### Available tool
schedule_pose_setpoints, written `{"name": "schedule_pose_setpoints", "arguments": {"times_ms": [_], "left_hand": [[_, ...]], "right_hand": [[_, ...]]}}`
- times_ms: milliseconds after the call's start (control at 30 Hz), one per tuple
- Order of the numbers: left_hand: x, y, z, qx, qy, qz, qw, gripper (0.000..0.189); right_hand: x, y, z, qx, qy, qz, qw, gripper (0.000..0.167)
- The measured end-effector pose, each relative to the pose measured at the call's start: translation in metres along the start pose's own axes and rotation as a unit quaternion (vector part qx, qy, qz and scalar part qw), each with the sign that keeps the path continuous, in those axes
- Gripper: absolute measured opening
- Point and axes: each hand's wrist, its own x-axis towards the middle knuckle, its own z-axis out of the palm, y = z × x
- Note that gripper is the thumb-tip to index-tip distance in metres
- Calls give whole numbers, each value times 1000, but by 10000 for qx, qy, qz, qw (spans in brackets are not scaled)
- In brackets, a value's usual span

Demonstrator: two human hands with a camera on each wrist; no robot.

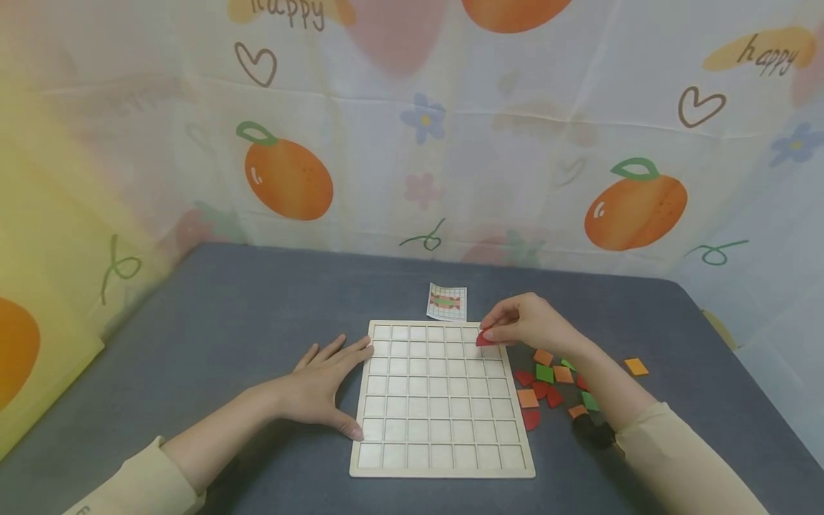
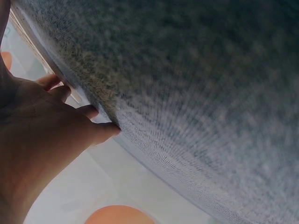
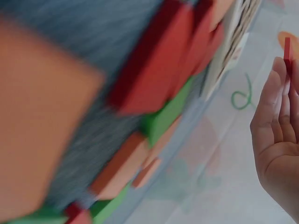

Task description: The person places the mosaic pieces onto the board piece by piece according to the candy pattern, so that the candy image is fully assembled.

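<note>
The right hand (image 1: pixel 531 323) pinches a red tile (image 1: pixel 484 340), poking out left, at the far right corner of the wooden grid board (image 1: pixel 430 408), which runs longest near to far. The left hand (image 1: pixel 317 385), fingers spread wide, touches the board's left edge. The back cloth (image 1: pixel 360 129) says "happy".

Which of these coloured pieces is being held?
The red piece pinched in the right hand; the others lie on the table right of the board.
</note>
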Motion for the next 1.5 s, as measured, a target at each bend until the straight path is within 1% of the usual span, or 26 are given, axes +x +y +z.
{"name": "schedule_pose_setpoints", "arguments": {"times_ms": [133,200,300,400,500,600,700,833,967,1133,1400,1500], "left_hand": [[0,-1,0,0,10,9,10000,123],[0,-1,0,1,11,17,10000,123],[0,-1,0,5,9,19,10000,123],[0,-1,0,7,5,0,10000,123],[-1,-1,0,4,-3,-22,10000,123],[0,-2,0,-5,-7,-15,10000,123],[0,-2,0,2,-2,-3,10000,123],[0,-3,1,15,4,16,10000,123],[0,-2,1,-5,8,22,10000,123],[-1,0,1,-16,2,8,10000,122],[-1,-1,1,-24,18,18,10000,123],[-1,-1,0,-14,18,12,10000,122]], "right_hand": [[4,-13,6,-53,-186,-92,9998,14],[5,-18,7,-57,-266,-69,9996,14],[6,-23,6,-74,-365,5,9993,15],[8,-27,4,37,-450,88,9989,15],[12,-30,2,171,-502,181,9984,14],[17,-32,2,154,-589,305,9977,12],[21,-32,4,23,-794,435,9959,10],[27,-28,9,-254,-1213,557,9907,8],[29,-25,13,-594,-1465,606,9856,7],[28,-23,14,-633,-1475,718,9844,8],[27,-20,13,-922,-1376,869,9824,5],[27,-19,13,-995,-1334,814,9827,5]]}}
